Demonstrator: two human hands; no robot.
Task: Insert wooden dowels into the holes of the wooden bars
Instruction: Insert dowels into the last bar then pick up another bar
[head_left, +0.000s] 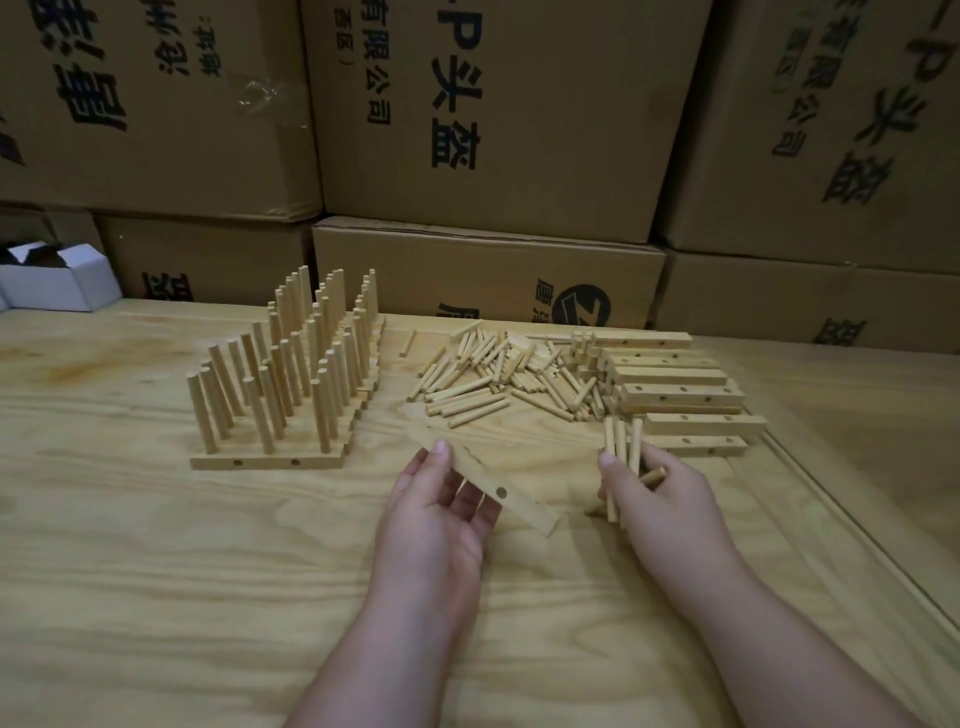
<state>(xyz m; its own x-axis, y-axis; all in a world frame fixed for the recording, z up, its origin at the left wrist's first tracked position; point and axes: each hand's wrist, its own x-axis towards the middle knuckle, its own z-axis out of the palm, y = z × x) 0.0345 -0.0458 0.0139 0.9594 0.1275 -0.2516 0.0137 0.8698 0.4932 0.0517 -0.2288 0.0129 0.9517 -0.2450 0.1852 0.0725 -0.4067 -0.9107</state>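
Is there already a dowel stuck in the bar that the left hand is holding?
No, the bar in the left hand shows only an empty hole.

Stacked cardboard boxes (483, 119); white carton (57, 280)

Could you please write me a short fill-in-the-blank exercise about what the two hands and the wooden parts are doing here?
1. The left hand holds a wooden ____ with a hole in it.
2. The right hand grips a bundle of ____.
3. The finished bars, with dowels standing upright, lie to the ____ of the loose dowel pile.

Missing words: bar; dowels; left
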